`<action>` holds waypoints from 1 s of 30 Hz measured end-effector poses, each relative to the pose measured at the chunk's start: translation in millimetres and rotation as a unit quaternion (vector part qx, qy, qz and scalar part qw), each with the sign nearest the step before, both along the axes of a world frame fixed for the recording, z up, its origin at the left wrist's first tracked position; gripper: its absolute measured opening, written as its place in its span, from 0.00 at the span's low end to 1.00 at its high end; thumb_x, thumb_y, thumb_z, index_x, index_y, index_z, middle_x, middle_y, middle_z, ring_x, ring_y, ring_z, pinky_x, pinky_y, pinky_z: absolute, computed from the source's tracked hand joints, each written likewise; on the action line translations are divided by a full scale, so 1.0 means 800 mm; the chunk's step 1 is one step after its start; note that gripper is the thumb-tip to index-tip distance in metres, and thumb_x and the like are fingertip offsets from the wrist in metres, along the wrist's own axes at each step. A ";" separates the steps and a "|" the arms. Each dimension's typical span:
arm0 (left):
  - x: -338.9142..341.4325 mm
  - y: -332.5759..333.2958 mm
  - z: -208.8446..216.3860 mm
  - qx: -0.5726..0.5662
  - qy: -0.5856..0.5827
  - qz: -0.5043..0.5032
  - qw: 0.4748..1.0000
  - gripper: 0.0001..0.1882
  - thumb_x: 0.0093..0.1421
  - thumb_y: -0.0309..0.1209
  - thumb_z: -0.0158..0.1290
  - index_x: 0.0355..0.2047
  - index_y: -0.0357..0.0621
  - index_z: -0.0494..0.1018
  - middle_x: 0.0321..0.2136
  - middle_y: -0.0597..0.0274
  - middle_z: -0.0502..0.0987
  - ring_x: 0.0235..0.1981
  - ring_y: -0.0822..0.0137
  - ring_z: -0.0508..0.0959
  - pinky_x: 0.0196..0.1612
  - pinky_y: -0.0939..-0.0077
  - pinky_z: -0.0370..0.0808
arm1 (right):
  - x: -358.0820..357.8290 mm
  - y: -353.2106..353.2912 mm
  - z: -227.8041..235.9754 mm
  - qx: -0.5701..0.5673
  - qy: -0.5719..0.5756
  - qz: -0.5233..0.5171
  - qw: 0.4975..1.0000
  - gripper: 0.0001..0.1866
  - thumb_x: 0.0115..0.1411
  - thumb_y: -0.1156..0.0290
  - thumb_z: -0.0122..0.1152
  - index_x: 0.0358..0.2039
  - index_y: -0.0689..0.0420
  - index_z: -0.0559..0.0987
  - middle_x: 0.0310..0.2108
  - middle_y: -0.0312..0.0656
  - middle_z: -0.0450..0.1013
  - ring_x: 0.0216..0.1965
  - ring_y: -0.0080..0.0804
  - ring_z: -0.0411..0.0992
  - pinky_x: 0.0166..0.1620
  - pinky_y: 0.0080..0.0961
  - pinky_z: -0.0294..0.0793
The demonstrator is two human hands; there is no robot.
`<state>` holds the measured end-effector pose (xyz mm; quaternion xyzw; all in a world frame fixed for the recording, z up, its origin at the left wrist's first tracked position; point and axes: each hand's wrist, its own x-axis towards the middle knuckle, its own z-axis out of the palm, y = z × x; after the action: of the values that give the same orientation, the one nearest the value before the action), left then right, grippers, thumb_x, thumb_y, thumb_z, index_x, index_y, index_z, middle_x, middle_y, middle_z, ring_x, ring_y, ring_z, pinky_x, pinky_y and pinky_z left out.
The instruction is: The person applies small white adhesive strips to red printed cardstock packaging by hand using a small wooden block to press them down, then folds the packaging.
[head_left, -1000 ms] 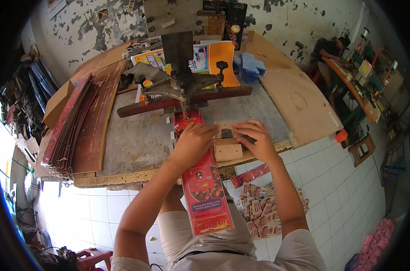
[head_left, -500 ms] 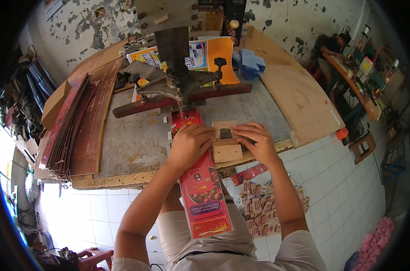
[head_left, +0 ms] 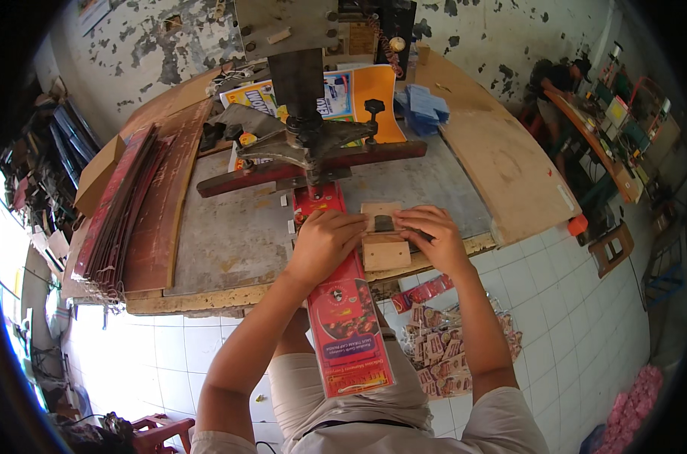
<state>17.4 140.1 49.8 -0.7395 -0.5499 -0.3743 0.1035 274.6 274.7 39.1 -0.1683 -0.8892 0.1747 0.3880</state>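
Observation:
A small light-brown wooden block (head_left: 386, 256) with a dark cut-out or plate in its upper part lies at the table's front edge. On its left side, the bent fingers of my left hand (head_left: 327, 244) close against the edge. My right hand (head_left: 435, 236) pinches its right edge between thumb and fingers. Beneath my left hand runs a long red printed plastic strip (head_left: 348, 337), which hangs off the table over my lap. Its far end reaches under the press head (head_left: 305, 151). My left hand hides part of the strip, and the fingertips' exact contact is hard to make out.
A metal-topped worktable (head_left: 230, 250) carries the press with its red crossbar. Stacked red sheets (head_left: 113, 219) stand at left; a brown board (head_left: 510, 166) lies at right. Printed packets (head_left: 441, 348) are piled below the right arm. A person (head_left: 559, 83) sits at a far-right bench.
The whole view has shifted slightly to the right. Both hands stay at the wooden block, with hardly any movement against the table.

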 end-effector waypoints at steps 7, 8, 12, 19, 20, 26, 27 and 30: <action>0.002 0.003 0.000 0.006 -0.001 -0.004 1.000 0.12 0.65 0.32 0.68 0.47 0.44 0.89 0.47 0.64 0.90 0.44 0.59 0.86 0.52 0.59 0.82 | -0.001 -0.001 0.003 -0.001 0.016 0.006 1.000 0.20 0.58 0.81 0.79 0.52 0.56 0.91 0.54 0.38 0.88 0.59 0.41 0.81 0.63 0.40 0.78; 0.001 0.002 -0.001 0.002 -0.002 -0.002 1.000 0.12 0.65 0.32 0.68 0.47 0.44 0.88 0.47 0.64 0.90 0.44 0.58 0.86 0.52 0.59 0.82 | 0.000 0.000 0.003 0.001 0.008 0.009 1.000 0.20 0.59 0.80 0.78 0.53 0.56 0.90 0.56 0.39 0.87 0.60 0.41 0.81 0.63 0.40 0.78; 0.001 -0.009 0.006 -0.005 0.002 0.017 1.000 0.13 0.66 0.33 0.67 0.49 0.44 0.88 0.52 0.62 0.89 0.49 0.57 0.85 0.54 0.57 0.80 | -0.001 -0.007 0.008 -0.033 0.053 -0.005 0.998 0.21 0.64 0.74 0.76 0.59 0.52 0.87 0.63 0.41 0.82 0.63 0.42 0.78 0.65 0.40 0.75; -0.033 -0.134 -0.007 -0.087 -0.044 0.135 0.986 0.23 0.65 0.40 0.69 0.58 0.45 0.85 0.60 0.62 0.85 0.58 0.54 0.83 0.63 0.53 0.75 | 0.009 -0.088 0.029 0.059 -0.070 0.016 0.996 0.22 0.64 0.67 0.77 0.58 0.53 0.85 0.64 0.40 0.76 0.63 0.47 0.74 0.65 0.47 0.74; -0.033 -0.149 -0.012 -0.093 -0.050 0.140 0.985 0.24 0.64 0.40 0.69 0.59 0.45 0.84 0.61 0.62 0.84 0.60 0.54 0.82 0.63 0.53 0.74 | 0.007 -0.096 0.029 0.059 -0.088 0.018 0.994 0.22 0.64 0.67 0.77 0.58 0.54 0.85 0.64 0.40 0.76 0.63 0.47 0.74 0.66 0.48 0.74; -0.023 -0.179 -0.022 -0.078 -0.042 0.147 0.985 0.25 0.67 0.44 0.66 0.61 0.46 0.83 0.66 0.64 0.82 0.67 0.54 0.77 0.68 0.51 0.69 | 0.006 -0.092 0.028 -0.009 -0.077 0.025 0.997 0.19 0.63 0.73 0.77 0.55 0.56 0.85 0.63 0.41 0.79 0.65 0.47 0.75 0.65 0.45 0.77; -0.022 -0.177 -0.025 -0.076 -0.033 0.148 0.986 0.25 0.67 0.44 0.66 0.61 0.46 0.83 0.66 0.65 0.81 0.67 0.54 0.77 0.68 0.51 0.69 | 0.007 -0.089 0.025 -0.033 -0.067 0.032 0.997 0.20 0.62 0.75 0.77 0.54 0.56 0.85 0.63 0.42 0.79 0.65 0.47 0.75 0.65 0.45 0.78; -0.021 -0.175 -0.030 -0.073 -0.033 0.153 0.985 0.25 0.66 0.43 0.65 0.61 0.48 0.83 0.68 0.68 0.81 0.68 0.54 0.76 0.69 0.50 0.68 | 0.012 -0.095 0.027 -0.037 -0.034 0.049 0.998 0.21 0.60 0.79 0.78 0.54 0.57 0.85 0.63 0.42 0.80 0.64 0.47 0.76 0.63 0.44 0.80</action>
<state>0.8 0.1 26.0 -0.6397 -0.6855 -0.3366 0.0869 284.5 198.5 60.6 -0.1448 -0.9021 0.2201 0.3419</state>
